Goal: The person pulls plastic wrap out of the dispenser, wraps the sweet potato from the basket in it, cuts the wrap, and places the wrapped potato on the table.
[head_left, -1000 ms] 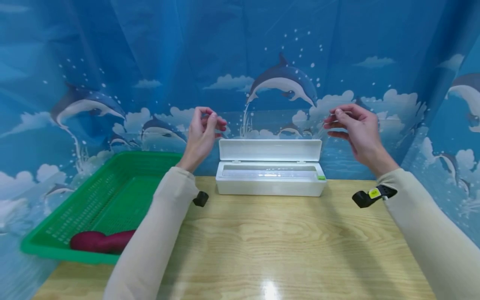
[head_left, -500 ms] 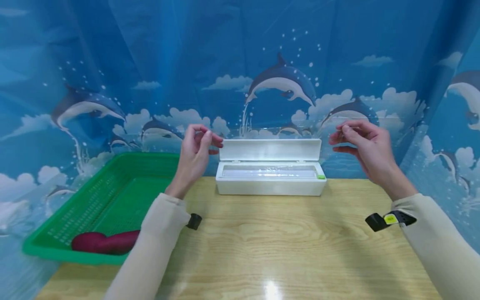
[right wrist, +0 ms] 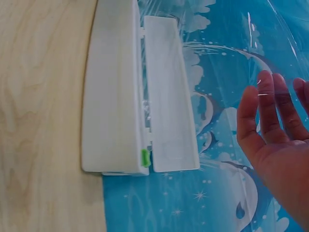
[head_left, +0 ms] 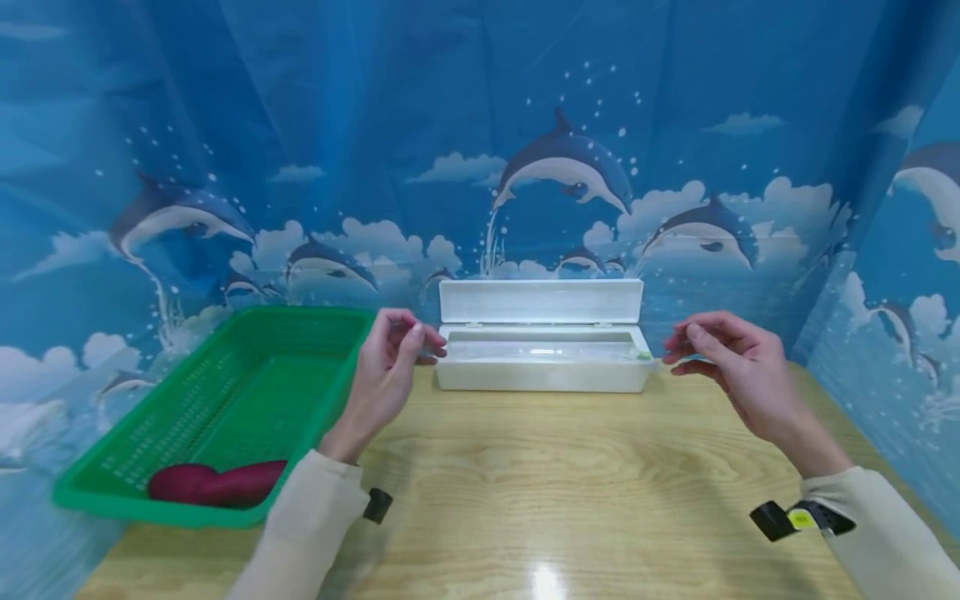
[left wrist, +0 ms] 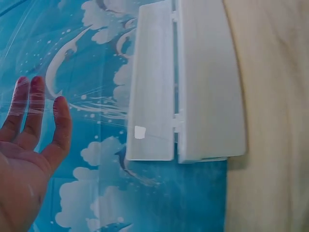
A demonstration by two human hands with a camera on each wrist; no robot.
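Observation:
A thin sheet of clear cling film [left wrist: 101, 106] spans the space between my two hands; its creases and glints show in both wrist views. My left hand [head_left: 384, 375] pinches its left side between thumb and fingers, beside the left end of a white cling film dispenser [head_left: 540, 377]. Off the dispenser's right end, my right hand [head_left: 746, 375] pinches the other side. The dispenser's lid [head_left: 540, 301] stands up, and a roll lies inside, seen through the film. A green cutter slide [right wrist: 145, 158] sits at the dispenser's right end.
At the left a green plastic basket [head_left: 97, 500] holds a smooth maroon bulbous object [head_left: 217, 485]. The wooden table [head_left: 540, 483] extends in front of the dispenser. A blue dolphin-print curtain [head_left: 450, 100] closes off the back and sides.
Both hands have come down from above the dispenser's lid to about the height of its body, the film with them. They have spread slightly apart. Dispenser and basket stay in place.

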